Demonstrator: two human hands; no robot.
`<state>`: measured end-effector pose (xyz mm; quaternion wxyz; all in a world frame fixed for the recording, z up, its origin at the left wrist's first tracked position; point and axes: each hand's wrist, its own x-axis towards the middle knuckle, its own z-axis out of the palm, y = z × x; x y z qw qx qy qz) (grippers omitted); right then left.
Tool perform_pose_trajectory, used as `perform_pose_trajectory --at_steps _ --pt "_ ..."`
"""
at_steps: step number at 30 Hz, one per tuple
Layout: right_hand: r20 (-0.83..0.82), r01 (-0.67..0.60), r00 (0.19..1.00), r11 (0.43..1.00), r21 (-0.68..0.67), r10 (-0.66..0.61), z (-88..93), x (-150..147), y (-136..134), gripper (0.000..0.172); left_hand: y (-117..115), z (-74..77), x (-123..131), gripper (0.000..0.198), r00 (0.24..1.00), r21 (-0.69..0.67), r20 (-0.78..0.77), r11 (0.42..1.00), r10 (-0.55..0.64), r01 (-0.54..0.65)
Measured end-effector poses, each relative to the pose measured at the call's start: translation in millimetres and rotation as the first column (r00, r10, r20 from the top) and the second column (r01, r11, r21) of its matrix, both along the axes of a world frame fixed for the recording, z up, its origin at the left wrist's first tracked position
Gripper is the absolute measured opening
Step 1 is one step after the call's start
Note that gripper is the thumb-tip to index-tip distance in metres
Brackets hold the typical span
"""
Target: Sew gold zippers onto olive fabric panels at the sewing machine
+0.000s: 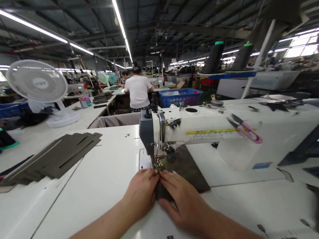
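Note:
A white industrial sewing machine [233,136] stands on the white table [96,181]. Its needle and presser foot [158,162] sit just beyond my fingertips. My left hand [140,192] and my right hand [182,202] lie side by side, fingers pressed down on a small dark grey fabric piece [163,191] in front of the needle. More of the dark fabric [188,167] spreads under the machine arm to the right. Both hands hold the piece flat against the table.
A stack of dark grey cut pieces [56,157] lies to the left. Pink thread snips [245,130] rest on the machine arm. A white desk fan [38,85] stands far left. Ahead, a person in a white shirt [138,89] sits near a blue crate [181,97].

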<state>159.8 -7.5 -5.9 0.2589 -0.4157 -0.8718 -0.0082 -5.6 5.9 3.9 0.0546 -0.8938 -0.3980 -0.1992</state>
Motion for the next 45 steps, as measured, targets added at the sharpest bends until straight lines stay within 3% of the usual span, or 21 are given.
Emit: perform_pose_trajectory --at_steps 2,4,15,23,28,32,37,45 --pt "-0.018 -0.099 0.995 0.995 0.013 0.099 -7.6 7.0 -14.9 0.051 -5.6 -2.8 0.3 0.03 1.0 0.025 0.013 0.999 -0.025 0.025" --pt "-0.025 -0.114 0.993 0.994 0.0 0.114 -11.6 9.6 -18.8 0.047 -9.0 -5.0 0.3 0.029 0.999 0.043 0.007 0.998 -0.044 0.043" --pt "-0.002 -0.16 0.987 0.981 0.108 0.161 -5.5 4.5 6.0 0.039 8.8 2.7 -4.8 0.031 0.988 0.033 -0.004 0.987 -0.156 0.156" --pt "-0.049 -0.145 0.987 0.978 0.147 0.154 -8.6 2.5 29.4 0.035 26.9 2.3 -1.8 0.027 0.997 -0.017 -0.019 0.997 -0.072 0.072" --pt "-0.104 -0.066 0.991 0.987 0.148 0.082 -11.9 3.1 26.1 0.031 23.1 4.0 -6.9 0.028 0.998 -0.073 0.038 0.996 -0.048 0.051" --pt "-0.011 -0.045 0.999 0.973 0.225 0.049 -12.6 3.9 17.9 0.025 10.5 -0.7 -15.6 0.025 0.996 0.029 0.082 0.999 -0.025 0.022" --pt "0.045 -0.061 0.998 0.953 0.298 0.05 -13.9 0.9 17.0 0.023 7.8 -8.4 -20.5 0.024 0.988 0.122 0.09 0.986 -0.122 0.111" --pt "0.089 -0.078 0.995 0.928 0.365 0.049 -13.1 0.8 19.9 0.019 13.2 -3.3 -19.6 0.025 0.976 0.157 -0.074 0.964 -0.206 0.215"
